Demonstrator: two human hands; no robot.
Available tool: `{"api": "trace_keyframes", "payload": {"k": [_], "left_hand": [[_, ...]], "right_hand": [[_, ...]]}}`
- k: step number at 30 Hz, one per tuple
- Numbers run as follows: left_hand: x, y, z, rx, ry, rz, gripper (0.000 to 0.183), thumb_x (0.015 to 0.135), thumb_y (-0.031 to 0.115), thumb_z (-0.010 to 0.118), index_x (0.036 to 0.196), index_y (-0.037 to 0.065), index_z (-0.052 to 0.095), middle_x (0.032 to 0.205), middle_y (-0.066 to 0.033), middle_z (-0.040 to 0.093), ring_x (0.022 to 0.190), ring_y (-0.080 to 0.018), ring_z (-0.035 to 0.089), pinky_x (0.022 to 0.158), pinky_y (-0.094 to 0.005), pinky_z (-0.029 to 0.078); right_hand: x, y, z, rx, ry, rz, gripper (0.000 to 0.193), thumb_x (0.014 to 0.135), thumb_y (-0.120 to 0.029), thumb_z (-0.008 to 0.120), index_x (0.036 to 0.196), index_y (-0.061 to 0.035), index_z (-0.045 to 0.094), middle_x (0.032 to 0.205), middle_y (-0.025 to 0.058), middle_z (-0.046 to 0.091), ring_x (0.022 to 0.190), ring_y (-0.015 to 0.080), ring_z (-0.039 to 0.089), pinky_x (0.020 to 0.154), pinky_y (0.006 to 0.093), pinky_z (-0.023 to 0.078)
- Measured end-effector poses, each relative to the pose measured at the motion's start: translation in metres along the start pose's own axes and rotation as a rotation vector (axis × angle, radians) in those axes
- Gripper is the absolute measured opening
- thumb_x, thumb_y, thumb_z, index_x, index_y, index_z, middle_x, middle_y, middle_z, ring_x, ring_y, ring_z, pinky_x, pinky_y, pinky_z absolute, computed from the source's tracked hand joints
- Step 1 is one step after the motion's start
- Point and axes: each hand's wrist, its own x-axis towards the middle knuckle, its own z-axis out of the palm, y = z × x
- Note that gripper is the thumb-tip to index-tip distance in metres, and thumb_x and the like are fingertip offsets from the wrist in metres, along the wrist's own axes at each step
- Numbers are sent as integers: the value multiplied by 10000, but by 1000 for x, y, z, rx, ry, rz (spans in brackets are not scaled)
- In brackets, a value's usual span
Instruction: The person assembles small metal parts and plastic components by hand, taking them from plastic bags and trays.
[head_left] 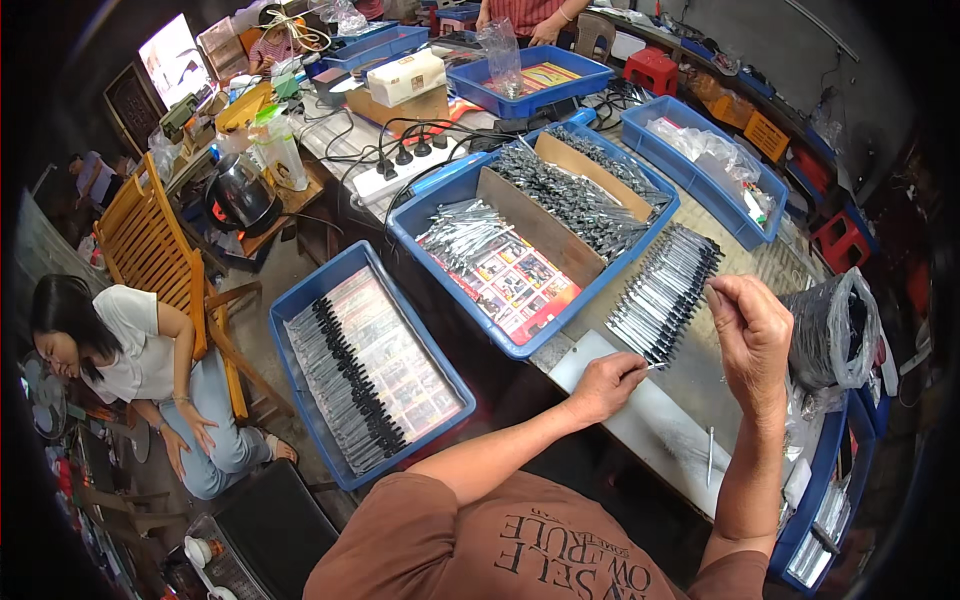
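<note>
Head view: left hand (605, 388) low over the table (742, 262), near its near edge, fingers pinching a slim silver piece (657, 366) at the near end of a row of pens (665, 290). Right hand (755, 330) raised clear of the table, right of the row, thumb and forefinger tips pressed together; cannot tell whether anything small sits between them. Pens packed side by side, the row running from near the table's near edge toward its far side; dark parts along the right flank, silvery parts to the left. One loose silver rod (711, 457) apart from the row, on the table by the near edge, between the forearms. Left of the row, a divided blue tray (448, 289): heap of silver rods (465, 235) in its left compartment, over a printed sheet (525, 285); cardboard divider (535, 212); many dark and clear pen barrels (565, 190) beyond it. Lower left, a second blue tray (420, 325), clear-and-black pens (345, 385) lined up along its left side. Right of the row, a dark bin (830, 330) with clear plastic over its rim. Far left, a person (135, 335) in a white top, seated, leaning forward.
</note>
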Motion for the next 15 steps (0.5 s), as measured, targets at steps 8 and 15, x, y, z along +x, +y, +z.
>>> {"api": "trace_keyframes", "payload": {"k": [8, 15], "left_hand": [[0, -2, 0, 24, 7, 12, 117, 759, 99, 585, 839, 13, 584, 731, -108, 584, 658, -215, 573, 593, -297, 444], [0, -5, 2, 10, 31, 12, 119, 758, 93, 591, 842, 9, 582, 729, -100, 584, 648, -196, 566, 586, -283, 440]], "right_hand": [[-8, 4, 1, -11, 4, 2, 62, 717, 17, 594, 769, 17, 560, 661, 107, 551, 585, 223, 530, 533, 292, 414], [-15, 6, 3, -16, -13, 45, 57, 714, 9, 595, 757, 17, 558, 650, 107, 544, 575, 229, 523, 534, 298, 413]]}}
